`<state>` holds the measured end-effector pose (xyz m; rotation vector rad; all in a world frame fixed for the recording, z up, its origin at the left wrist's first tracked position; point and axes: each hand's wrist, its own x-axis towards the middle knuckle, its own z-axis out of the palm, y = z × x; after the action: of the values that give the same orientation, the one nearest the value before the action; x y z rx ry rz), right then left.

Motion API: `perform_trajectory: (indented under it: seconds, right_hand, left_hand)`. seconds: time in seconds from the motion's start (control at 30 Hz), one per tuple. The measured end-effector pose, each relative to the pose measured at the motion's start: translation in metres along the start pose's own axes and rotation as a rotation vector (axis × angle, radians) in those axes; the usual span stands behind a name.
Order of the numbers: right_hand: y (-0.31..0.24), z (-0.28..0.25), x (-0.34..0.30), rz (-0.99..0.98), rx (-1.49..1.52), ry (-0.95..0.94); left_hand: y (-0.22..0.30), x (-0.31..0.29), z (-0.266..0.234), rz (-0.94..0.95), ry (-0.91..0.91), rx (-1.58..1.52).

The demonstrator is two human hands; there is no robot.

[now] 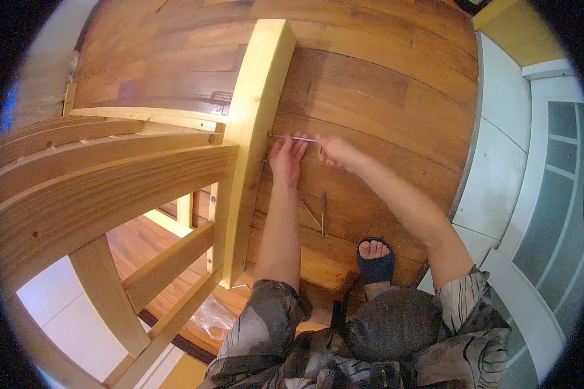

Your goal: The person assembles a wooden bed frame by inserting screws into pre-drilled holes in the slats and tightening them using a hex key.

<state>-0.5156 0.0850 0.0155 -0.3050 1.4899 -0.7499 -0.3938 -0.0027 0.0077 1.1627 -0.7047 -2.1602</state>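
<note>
Beside the pale wooden post (253,104), my left hand (284,161) has its fingertips closed around the near-post end of a thin, light metal rod (305,139). My right hand (336,153) grips the rod's other end, a little to the right. The rod lies roughly level and points at the post's right face, where a small dark bolt end (272,135) shows. How rod and bolt meet is hidden by my left fingers. On the floor below my hands lie two long bolts (324,206).
Slatted wooden rails (117,185) join the post on its left. A small bent metal piece (241,286) and a clear plastic bag (214,318) lie near the post's lower end. My sandalled foot (375,260) rests on the wooden floor (383,84). White tiles (493,168) border it at right.
</note>
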Motion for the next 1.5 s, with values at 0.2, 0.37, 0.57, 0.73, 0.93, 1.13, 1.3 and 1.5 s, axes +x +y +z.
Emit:
perform_trajectory:
  seconds: [0.2,0.37,0.57,0.73,0.93,1.13,1.3,1.5]
  right_hand:
    - [0.022,-0.001,0.010,-0.053,0.148,-0.156]
    - [0.011,0.013,-0.017,-0.855,-0.970,0.498]
    - [0.019,-0.013,0.015,-0.042,0.250,-0.081]
    - [0.003,0.016,-0.034,-0.558,-0.712,0.482]
    - [0.014,0.009,-0.009,-0.617,-0.708,0.446]
    - [0.027,0.008,0.009,-0.301,-0.159,0.139]
    - [0.005,0.015,-0.022,-0.805,-0.959,0.472]
    - [0.001,-0.004,0.009,0.004,0.310,-0.135]
  left_hand:
    - [-0.005,0.001,0.006,-0.049,0.060,0.011]
    - [0.000,0.003,-0.009,-0.035,0.103,-0.048]
    - [0.001,0.004,0.005,-0.061,0.090,-0.070]
    - [0.002,-0.001,-0.007,-0.025,0.122,-0.074]
    - [-0.002,0.003,-0.001,-0.053,0.064,-0.031]
    - [-0.002,0.000,0.004,-0.056,0.080,-0.009]
    - [-0.004,0.002,-0.006,-0.011,0.107,-0.099]
    - [-0.001,0.001,-0.009,0.010,0.070,-0.160]
